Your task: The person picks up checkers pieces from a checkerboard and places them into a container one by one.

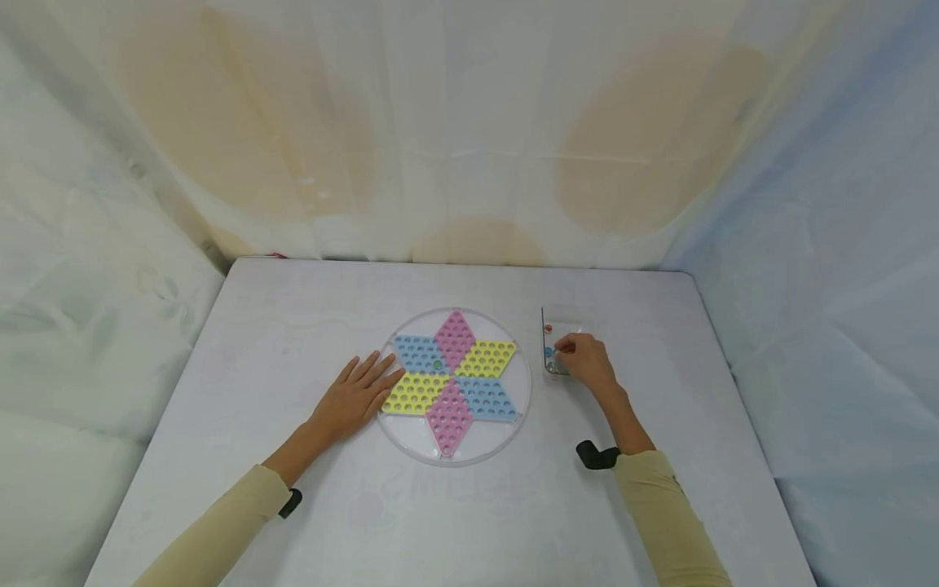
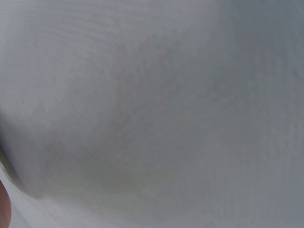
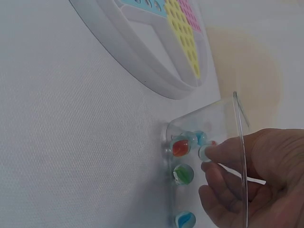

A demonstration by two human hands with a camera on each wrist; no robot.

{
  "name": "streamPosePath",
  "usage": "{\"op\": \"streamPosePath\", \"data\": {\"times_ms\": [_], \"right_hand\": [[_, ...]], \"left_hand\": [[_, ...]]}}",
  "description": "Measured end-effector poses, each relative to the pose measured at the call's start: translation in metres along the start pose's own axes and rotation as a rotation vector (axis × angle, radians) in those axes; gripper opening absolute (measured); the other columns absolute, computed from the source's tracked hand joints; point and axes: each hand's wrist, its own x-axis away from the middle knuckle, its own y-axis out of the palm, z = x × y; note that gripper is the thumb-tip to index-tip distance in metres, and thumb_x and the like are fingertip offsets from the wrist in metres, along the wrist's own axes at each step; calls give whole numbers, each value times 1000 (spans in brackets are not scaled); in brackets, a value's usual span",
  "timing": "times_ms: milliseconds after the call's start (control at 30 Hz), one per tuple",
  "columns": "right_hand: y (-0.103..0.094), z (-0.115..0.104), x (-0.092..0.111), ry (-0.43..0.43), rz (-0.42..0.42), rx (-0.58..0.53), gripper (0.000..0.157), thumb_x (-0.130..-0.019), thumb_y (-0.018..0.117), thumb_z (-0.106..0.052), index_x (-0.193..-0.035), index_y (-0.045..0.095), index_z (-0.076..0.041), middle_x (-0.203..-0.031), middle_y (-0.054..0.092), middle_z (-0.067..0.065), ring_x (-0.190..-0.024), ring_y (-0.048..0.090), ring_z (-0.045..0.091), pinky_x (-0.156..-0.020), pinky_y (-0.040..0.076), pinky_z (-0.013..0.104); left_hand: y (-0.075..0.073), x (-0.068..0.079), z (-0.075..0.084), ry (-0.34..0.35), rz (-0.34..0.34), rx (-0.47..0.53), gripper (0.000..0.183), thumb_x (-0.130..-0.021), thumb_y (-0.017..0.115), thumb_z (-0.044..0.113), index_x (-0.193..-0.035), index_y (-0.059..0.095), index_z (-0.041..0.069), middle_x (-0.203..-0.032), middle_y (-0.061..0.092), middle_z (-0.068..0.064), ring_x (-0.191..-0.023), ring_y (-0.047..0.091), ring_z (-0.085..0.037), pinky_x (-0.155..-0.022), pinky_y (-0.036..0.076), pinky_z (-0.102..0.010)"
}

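Note:
A round Chinese checkers board (image 1: 484, 444) with a pink, yellow and blue star lies on the table. One green marble (image 1: 437, 365) sits on its upper left blue part. My left hand (image 1: 354, 401) rests with fingers spread on the board's left edge. To the board's right stands a clear plastic box (image 3: 209, 111) with several marbles inside, among them a green one (image 3: 183, 174), an orange one (image 3: 180, 147) and a blue one (image 3: 185, 219). My right hand (image 1: 584, 359) reaches into this box, and its thumb and fingers pinch a pale clear marble (image 3: 203, 153).
The white table (image 1: 455, 530) carries the board and the box. Pale curtains (image 1: 469, 122) hang behind it and on both sides. A black wrist device (image 1: 596, 456) sits at the right cuff. The left wrist view holds mostly blurred white surface.

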Motion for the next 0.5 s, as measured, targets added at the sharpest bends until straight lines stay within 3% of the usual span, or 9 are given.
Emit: {"op": "streamPosePath", "data": {"times_ms": [500], "right_hand": [[0,1,-1,-4,-2,-14,19,-94,61,-3,-107,70,6,-104,69,20,-98,64,35,-83,54,46]], "left_hand": [[-3,0,2,0,-14,0,51,-105,48,32,-154,42,19,-162,28,-6,-151,15,-29,-120,10,-51]]}}
